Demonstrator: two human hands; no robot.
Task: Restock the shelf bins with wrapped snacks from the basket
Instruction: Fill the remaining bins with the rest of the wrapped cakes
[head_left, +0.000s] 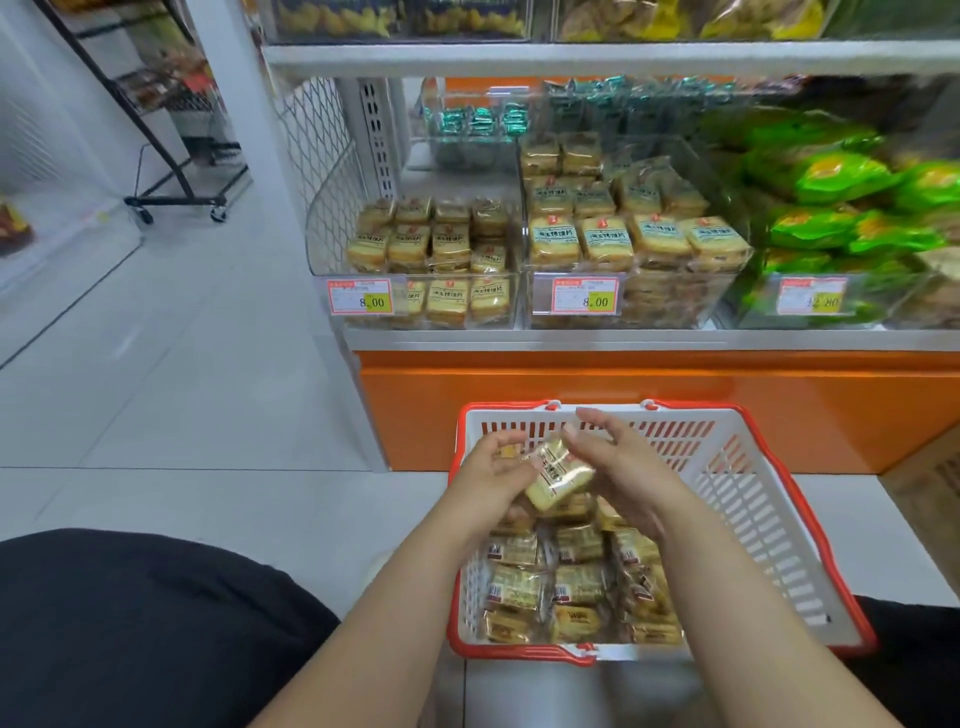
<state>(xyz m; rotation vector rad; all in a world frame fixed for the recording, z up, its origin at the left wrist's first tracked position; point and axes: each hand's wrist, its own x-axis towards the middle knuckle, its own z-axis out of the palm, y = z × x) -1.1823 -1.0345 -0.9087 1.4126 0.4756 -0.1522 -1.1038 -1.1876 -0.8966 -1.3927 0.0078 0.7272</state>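
Observation:
A white basket with a red rim (769, 499) stands on the floor before the shelf, its near half full of several yellow wrapped snacks (571, 587). Above its far end, both hands meet around one wrapped snack (558, 475). My left hand (493, 462) holds the snack from the left with curled fingers. My right hand (623, 462) touches it from the right, fingers fairly straight and pointing up. On the shelf, the left clear bin (431, 306) and the middle clear bin (675, 306) hold the same yellow snacks.
A bin of green packs (841, 182) sits at the right, and teal-wrapped sweets (478, 122) lie behind. Price tags hang on the bin fronts. An orange base panel (649, 400) runs under the shelf. A black wheeled rack (176, 197) stands at the far left.

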